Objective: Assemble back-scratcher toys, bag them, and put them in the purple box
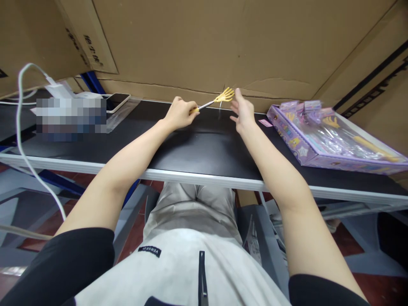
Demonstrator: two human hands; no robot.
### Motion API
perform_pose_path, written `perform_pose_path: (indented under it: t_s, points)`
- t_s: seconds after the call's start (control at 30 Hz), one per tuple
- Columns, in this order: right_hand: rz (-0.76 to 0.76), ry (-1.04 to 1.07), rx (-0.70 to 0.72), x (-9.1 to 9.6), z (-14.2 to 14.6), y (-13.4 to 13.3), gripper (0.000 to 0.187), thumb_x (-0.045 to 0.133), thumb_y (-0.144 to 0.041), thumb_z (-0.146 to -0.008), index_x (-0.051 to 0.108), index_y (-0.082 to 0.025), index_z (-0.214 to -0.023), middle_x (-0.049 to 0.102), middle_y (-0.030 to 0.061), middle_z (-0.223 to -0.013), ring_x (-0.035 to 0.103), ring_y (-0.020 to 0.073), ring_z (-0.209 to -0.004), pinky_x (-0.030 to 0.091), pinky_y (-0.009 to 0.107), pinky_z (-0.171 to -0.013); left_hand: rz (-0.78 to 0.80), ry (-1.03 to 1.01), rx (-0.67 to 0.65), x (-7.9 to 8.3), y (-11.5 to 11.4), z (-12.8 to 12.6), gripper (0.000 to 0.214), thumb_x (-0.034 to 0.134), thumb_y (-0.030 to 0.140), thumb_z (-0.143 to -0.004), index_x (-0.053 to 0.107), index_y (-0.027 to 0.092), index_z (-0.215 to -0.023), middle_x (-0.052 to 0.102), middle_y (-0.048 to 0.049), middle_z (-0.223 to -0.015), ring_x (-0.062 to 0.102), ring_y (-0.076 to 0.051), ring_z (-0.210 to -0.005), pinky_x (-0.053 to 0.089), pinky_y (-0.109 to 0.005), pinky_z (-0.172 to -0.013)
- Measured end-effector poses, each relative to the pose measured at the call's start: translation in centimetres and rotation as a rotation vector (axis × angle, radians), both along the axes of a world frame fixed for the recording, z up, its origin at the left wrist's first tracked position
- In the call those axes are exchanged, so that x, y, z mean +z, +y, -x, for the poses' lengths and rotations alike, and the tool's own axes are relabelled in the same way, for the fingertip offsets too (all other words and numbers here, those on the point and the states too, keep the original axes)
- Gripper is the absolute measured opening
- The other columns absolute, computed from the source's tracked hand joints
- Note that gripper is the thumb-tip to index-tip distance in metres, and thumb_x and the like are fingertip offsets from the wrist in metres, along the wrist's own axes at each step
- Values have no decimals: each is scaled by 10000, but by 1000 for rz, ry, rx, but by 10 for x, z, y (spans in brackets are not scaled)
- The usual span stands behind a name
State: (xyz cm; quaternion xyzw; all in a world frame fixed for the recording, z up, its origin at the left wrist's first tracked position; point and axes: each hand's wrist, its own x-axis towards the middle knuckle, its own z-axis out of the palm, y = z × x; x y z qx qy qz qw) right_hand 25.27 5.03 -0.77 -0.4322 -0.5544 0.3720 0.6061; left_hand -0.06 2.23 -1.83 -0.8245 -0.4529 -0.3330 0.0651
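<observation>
A small back scratcher (224, 95) with a yellow hand-shaped head and a metal shaft is held over the dark table. My left hand (181, 112) is closed around its yellow handle, and the shaft points right and slightly away from me. Just right of the yellow head, my right hand (244, 111) is raised with its fingers apart and holds nothing. A thin white strip hangs under the scratcher's head. To the right, a purple display box (306, 155) holds several plastic-wrapped packs, some with yellow hand-shaped heads showing.
A pink card (265, 123) lies beside the box. On the left are a phone (118, 102), a clear plastic bag (123, 117), a white charger (59, 90) with its cable and a blurred-out patch. Cardboard walls (204, 46) enclose the table's back and sides.
</observation>
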Motion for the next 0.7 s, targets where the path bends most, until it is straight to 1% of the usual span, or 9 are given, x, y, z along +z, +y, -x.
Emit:
perform_pose_path:
  t_s: [0.07, 0.13, 0.23, 0.3, 0.43, 0.6, 0.7]
  points:
    - [148, 44, 47, -4, 9, -10, 537, 697, -698, -926, 652, -184, -1075, 689, 116, -1200, 648, 335, -1312, 514, 625, -1044, 21, 18, 14, 3, -5, -3, 187, 594, 304, -965, 736, 195, -1020, 700, -50, -776, 644, -248, -833, 400, -548, -1082]
    - [235, 65, 57, -5, 18, -21, 480, 790, -643, -872, 640, -197, -967, 716, 89, -1151, 675, 283, -1241, 514, 579, -1066, 46, 41, 20, 6, -9, -6, 196, 583, 302, -963, 734, 185, -1009, 701, -59, -785, 645, -254, -828, 388, -564, -1084]
    - [231, 58, 50, -3, 25, -29, 390, 820, -547, -855, 614, -224, -928, 739, 50, -1134, 687, 228, -1177, 512, 536, -1086, 38, 52, -8, 6, -9, -8, 200, 585, 307, -950, 735, 183, -992, 704, -61, -781, 638, -252, -812, 390, -562, -1074]
    - [209, 46, 51, -3, 27, -31, 363, 808, -526, -857, 610, -234, -943, 746, 39, -1112, 691, 223, -1161, 509, 546, -1086, 18, 46, -28, 4, -7, -8, 202, 591, 318, -943, 737, 184, -977, 703, -56, -770, 630, -242, -793, 398, -550, -1065]
    - [183, 22, 97, -4, 29, -34, 361, 794, -532, -865, 615, -235, -963, 755, 46, -1097, 695, 234, -1169, 504, 546, -1082, 13, 48, -69, 1, -4, -7, 207, 591, 335, -939, 744, 198, -964, 697, -35, -746, 627, -227, -771, 399, -542, -1069]
    - [183, 77, 78, -4, 34, -38, 335, 763, -527, -910, 609, -231, -941, 749, 35, -1074, 705, 208, -1161, 527, 446, -1021, 25, 62, -97, 1, -5, -9, 192, 606, 343, -929, 738, 205, -914, 688, -26, -721, 615, -212, -740, 409, -528, -1058]
    - [191, 99, 60, -4, 35, -38, 358, 778, -543, -904, 607, -230, -937, 749, 33, -1066, 708, 201, -1133, 536, 415, -984, 22, 61, -106, 2, -5, -10, 187, 609, 339, -928, 741, 207, -917, 693, -26, -722, 614, -211, -739, 412, -519, -1047]
